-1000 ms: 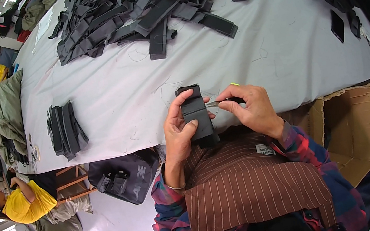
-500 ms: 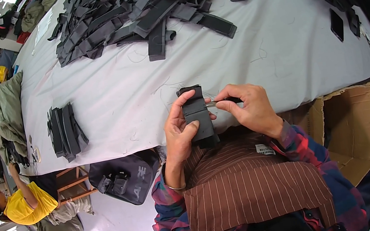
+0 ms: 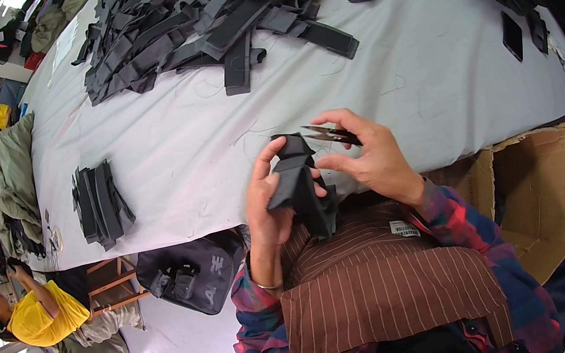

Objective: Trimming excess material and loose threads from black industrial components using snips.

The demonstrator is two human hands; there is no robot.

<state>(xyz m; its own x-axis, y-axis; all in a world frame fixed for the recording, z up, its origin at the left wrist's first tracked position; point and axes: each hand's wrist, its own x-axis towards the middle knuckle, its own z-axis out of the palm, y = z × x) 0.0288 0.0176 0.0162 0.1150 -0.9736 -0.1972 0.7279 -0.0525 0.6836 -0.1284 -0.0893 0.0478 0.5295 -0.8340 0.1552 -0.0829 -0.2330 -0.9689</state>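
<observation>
My left hand (image 3: 264,199) is closed around dark grey fabric strips (image 3: 293,184), which hang folded and bent over the table's near edge. Between the thumb and fingers of my right hand (image 3: 372,149) is a pair of thread snips (image 3: 330,135). Their blades point left, spread a little, close to the upper end of the strips. Part of the snips is hidden by my fingers.
A heap of similar strips (image 3: 242,13) covers the far side of the pale table (image 3: 171,147). A neat stack of strips (image 3: 101,205) stands at left. A phone (image 3: 512,36) lies far right. Below the edge are a cardboard box (image 3: 540,199) and a black bag (image 3: 194,275). A co-worker (image 3: 46,309) works at left.
My right hand has lifted and turned the snips, so their blades now show spread above the strips. In my left hand the strips have bent and folded over.
</observation>
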